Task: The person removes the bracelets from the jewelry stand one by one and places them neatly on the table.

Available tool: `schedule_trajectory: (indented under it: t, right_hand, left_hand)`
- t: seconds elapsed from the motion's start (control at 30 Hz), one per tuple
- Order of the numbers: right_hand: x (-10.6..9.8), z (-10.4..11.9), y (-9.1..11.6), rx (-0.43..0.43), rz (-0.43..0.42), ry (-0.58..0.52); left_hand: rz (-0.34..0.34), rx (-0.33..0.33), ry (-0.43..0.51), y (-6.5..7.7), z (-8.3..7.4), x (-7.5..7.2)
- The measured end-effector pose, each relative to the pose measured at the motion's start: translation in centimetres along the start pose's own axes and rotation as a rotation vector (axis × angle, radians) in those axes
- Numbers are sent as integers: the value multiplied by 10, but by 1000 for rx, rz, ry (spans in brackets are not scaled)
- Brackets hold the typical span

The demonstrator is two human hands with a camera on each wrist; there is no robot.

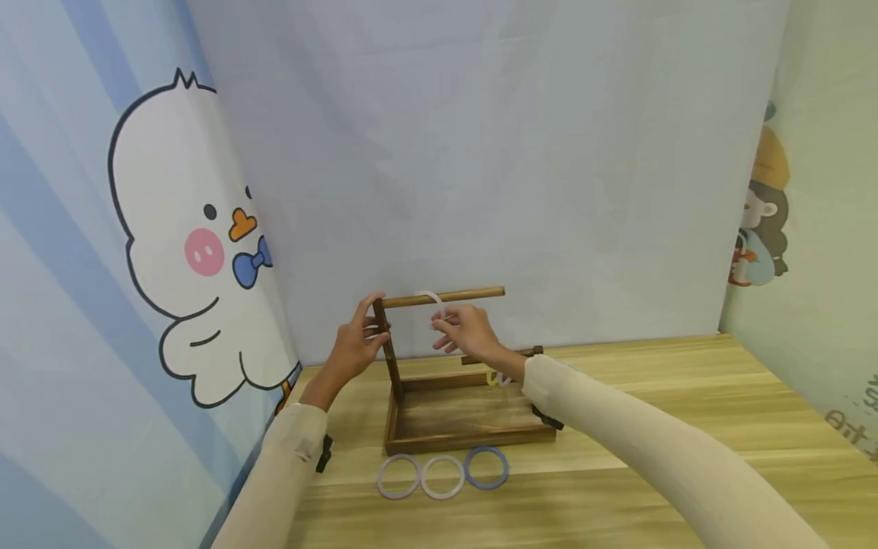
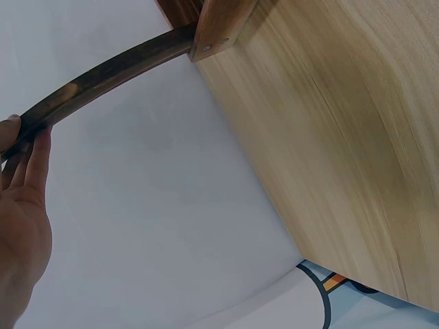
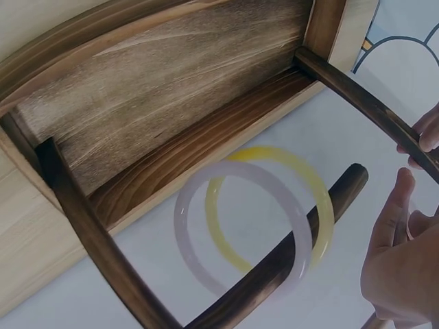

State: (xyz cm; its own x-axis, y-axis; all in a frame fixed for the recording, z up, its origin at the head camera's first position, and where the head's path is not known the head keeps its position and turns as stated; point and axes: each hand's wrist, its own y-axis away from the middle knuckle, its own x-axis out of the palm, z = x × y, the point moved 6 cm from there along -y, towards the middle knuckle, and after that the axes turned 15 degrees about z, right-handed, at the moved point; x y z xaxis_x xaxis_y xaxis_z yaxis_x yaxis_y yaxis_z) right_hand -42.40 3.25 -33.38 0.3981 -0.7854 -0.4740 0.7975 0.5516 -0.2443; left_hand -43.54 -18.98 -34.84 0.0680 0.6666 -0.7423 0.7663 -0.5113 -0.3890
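Observation:
My left hand [image 1: 353, 347] grips the upper part of a dark wooden post [image 2: 103, 75], thumb on one side and fingers on the other. The post belongs to a wooden bangle stand [image 1: 473, 441] with a tray-like base. Between thumb and fingers, my right hand [image 1: 469, 332] pinches a pale bangle [image 1: 430, 293], whose top arcs over the upper rod [image 1: 473, 294]. In the right wrist view, a yellow bangle [image 3: 324, 205] and a pale lilac bangle [image 3: 182, 219] hang on the lower rod [image 3: 274, 274]. The right hand [image 3: 398, 267] hides its own bangle there.
In front of the stand, a lilac bangle [image 1: 398, 497], a white bangle [image 1: 442, 497] and a blue bangle [image 1: 486, 486] lie in a row on the wood-grain table [image 1: 617, 488]. A pale cloth backdrop [image 1: 514, 152] hangs behind, with printed side curtains left and right.

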Motion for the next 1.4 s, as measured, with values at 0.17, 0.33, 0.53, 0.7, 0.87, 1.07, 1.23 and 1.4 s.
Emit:
schedule_trajectory:
  t: [0.17, 0.33, 0.53, 0.7, 0.87, 1.07, 1.23, 1.4]
  right_hand:
    - [-7, -4, 5, 5, 0, 13]
    - [-13, -8, 9, 23, -1, 22]
    - [-20, -6, 14, 25, -2, 9]
    - [-24, -8, 17, 30, -2, -6]
    - [-29, -10, 23, 37, -11, -8]
    - [-38, -14, 28, 58, -20, 16]
    - [-45, -16, 33, 71, -35, 22]
    - [-49, -15, 39, 53, -54, 41]
  left_hand:
    - [-6, 9, -1, 2, -2, -1]
    - [0, 18, 3, 2, -3, -1]
    - [-4, 16, 4, 0, -2, -1]
    - [-6, 21, 5, 0, -2, -1]
    - [0, 3, 4, 2, -4, -2]
    - [4, -1, -5, 3, -6, -3]
    - [-7, 12, -21, 3, -5, -3]
    - [-1, 5, 0, 3, -3, -2]
